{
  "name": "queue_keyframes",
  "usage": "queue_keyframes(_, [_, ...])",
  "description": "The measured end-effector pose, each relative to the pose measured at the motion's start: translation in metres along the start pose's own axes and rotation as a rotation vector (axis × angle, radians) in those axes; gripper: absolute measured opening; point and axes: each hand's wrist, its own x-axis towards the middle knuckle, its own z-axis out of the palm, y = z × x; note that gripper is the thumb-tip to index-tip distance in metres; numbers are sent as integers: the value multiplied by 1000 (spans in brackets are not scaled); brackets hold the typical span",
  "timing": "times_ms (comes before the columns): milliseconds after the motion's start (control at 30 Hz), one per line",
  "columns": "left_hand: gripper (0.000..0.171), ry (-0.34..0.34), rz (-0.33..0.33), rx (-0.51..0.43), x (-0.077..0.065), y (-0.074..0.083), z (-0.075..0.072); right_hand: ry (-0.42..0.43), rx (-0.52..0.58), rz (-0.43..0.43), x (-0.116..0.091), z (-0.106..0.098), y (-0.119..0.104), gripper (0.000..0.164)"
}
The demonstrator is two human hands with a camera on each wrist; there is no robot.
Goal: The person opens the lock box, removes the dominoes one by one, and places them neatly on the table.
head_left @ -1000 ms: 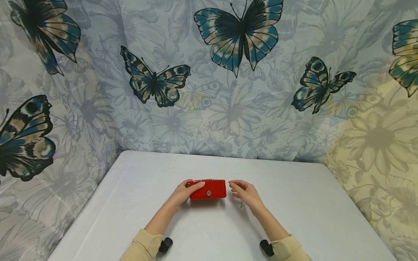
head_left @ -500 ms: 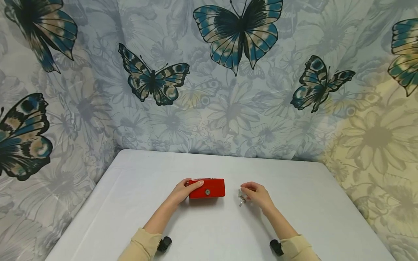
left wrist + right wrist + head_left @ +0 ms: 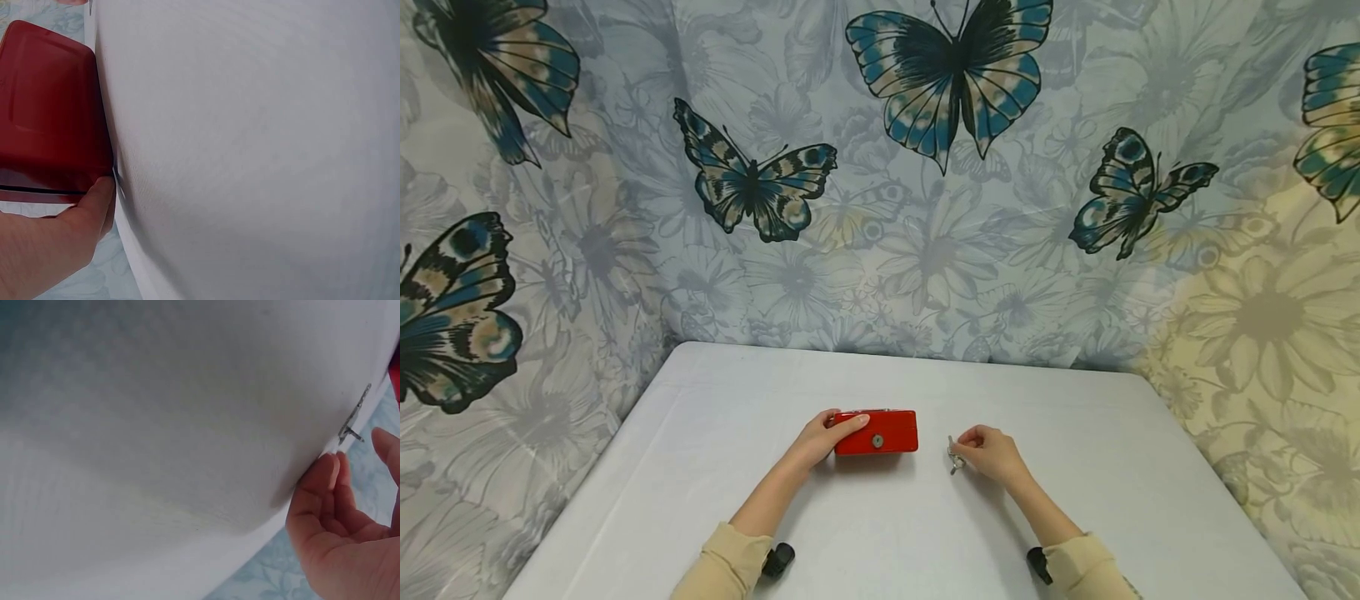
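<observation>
A red metal cash box (image 3: 895,432) stands on the white table, with a round keyhole lock (image 3: 877,441) on the face toward me. My left hand (image 3: 822,440) grips its left end, thumb over the front face and the other fingers mostly hidden behind. In the left wrist view the box (image 3: 53,94) shows its rounded end beside that hand (image 3: 56,240). Small silver keys (image 3: 956,460) lie to the right of the box. My right hand (image 3: 992,454) is right beside them. The right wrist view shows the keys (image 3: 353,422) just beyond its fingertips, with thumb and fingers apart.
The white-covered table (image 3: 760,383) reaches back to a wall cloth (image 3: 880,292) printed with butterflies and flowers. A black wrist camera (image 3: 778,561) sits at the left cuff, another (image 3: 1038,565) at the right.
My right hand has moved right, away from the box's right end, to the keys, then slightly lower beside them. The left hand keeps its grip on the cash box.
</observation>
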Motion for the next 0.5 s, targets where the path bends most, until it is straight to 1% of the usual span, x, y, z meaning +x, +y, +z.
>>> queue_keyframes(67, [101,0,-3,2,0,0,0,-2,-41,-15,0,1,0,23])
queue_keyframes(300, [101,1,-10,-2,0,1,0,9,-112,-40,3,6,-1,21])
queue_keyframes(500, [100,-1,-10,1,-1,2,-1,22,-133,-62,2,7,-2,18])
